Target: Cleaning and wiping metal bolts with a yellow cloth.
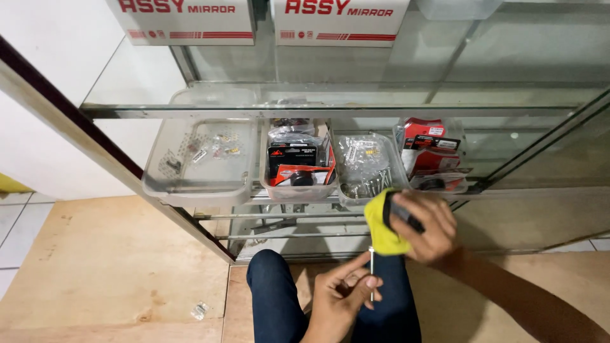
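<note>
The person is crouching in front of a glass cabinet (356, 95), one knee (270, 279) pushed up near the bottom rail, and is working on a screwdriver (381, 222) with both hands.

The right hand (426, 225) is closing around the top of the tool, fingers wrapped over its black grip and yellow collar, clamped on it just in front of the lower shelf edge (286, 200). The left hand (340, 295) is sitting lower, over the lap; its thumb and forefinger are pinching together on the thin metal shaft (372, 273), the other fingers curling loosely. Whether the shaft is seated in the handle I cannot tell.

To my eye, doing this well is a matter of keeping the shaft straight in line with the handle, holding the pinch light, and letting the right hand do any turning.

Behind the hands, on the lower shelf, clear trays are standing in a row: an almost bare tray (197, 159) toward the left end, a tray of packaged parts (297, 159), a tray of bolts (368, 168), and red packets (432, 152) at the right end. A small plastic bag (199, 310) is lying on the wooden floor (95, 267).
</note>
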